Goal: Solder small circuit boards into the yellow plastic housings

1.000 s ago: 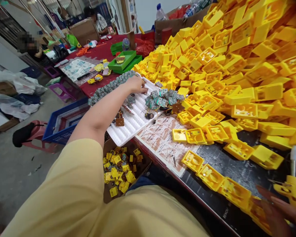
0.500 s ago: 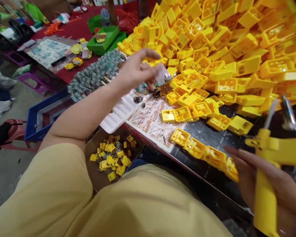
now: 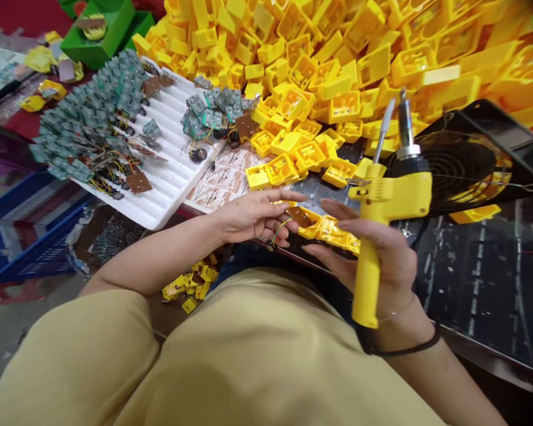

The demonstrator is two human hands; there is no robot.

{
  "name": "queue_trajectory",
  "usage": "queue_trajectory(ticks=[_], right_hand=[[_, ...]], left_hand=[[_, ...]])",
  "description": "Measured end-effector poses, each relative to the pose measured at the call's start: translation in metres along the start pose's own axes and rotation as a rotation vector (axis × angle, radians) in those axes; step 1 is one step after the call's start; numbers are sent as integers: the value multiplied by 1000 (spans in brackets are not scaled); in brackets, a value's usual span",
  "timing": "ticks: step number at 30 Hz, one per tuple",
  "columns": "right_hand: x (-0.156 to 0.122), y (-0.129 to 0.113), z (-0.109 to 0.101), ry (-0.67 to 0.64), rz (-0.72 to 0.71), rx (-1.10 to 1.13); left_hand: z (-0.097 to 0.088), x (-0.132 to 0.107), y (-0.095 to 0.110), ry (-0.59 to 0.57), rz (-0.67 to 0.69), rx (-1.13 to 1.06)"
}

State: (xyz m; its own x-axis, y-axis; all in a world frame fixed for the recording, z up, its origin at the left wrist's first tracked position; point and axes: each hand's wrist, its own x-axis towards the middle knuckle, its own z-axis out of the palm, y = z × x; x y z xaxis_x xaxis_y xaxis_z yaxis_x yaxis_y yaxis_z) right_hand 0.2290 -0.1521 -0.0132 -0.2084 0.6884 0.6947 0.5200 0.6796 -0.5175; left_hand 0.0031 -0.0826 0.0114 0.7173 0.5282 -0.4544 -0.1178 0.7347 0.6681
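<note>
My left hand (image 3: 253, 218) pinches a small brown circuit board (image 3: 300, 216) with thin wires hanging from it. It hovers over the near end of a row of open yellow plastic casings (image 3: 331, 229) along the table edge. A yellow soldering gun (image 3: 368, 266) is in the grip of my right hand (image 3: 393, 260), upright, its metal tip and a thin feed tube pointing up and away. The thumb and forefinger of that hand reach toward the row. More wired circuit boards (image 3: 213, 112) lie clumped on the right side of a white foam tray (image 3: 162, 192).
A big heap of yellow casings (image 3: 302, 65) fills the back of the table. On the right stands a black fan (image 3: 453, 157). Green bins (image 3: 102, 50) are at the back left. A blue crate (image 3: 39, 231) and a box of yellow parts (image 3: 189, 290) sit below table height.
My left hand has come back from the clump of boards to the row of casings, now with a brown board. The view has swung right, bringing the fan into sight.
</note>
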Motion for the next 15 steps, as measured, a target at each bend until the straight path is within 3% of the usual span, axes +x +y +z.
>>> queue_trajectory(ticks=[3, 5, 7, 11, 13, 15], right_hand=[[-1, -2, 4, -91, -46, 2], [0, -4, 6, -36, -30, -21], [2, -10, 6, 55, 17, -45], [1, -23, 5, 82, 159, -19], [0, -29, 7, 80, 218, 36], [0, -33, 10, 85, 242, 71]], left_hand=[[3, -3, -5, -15, -14, 12], [1, -6, -8, -29, 4, 97], [-3, -12, -12, 48, 173, 345], [-7, -22, -24, 238, 727, 1050], [-3, -22, -32, 243, 873, 1168], [5, -19, -37, 260, 927, 1080]])
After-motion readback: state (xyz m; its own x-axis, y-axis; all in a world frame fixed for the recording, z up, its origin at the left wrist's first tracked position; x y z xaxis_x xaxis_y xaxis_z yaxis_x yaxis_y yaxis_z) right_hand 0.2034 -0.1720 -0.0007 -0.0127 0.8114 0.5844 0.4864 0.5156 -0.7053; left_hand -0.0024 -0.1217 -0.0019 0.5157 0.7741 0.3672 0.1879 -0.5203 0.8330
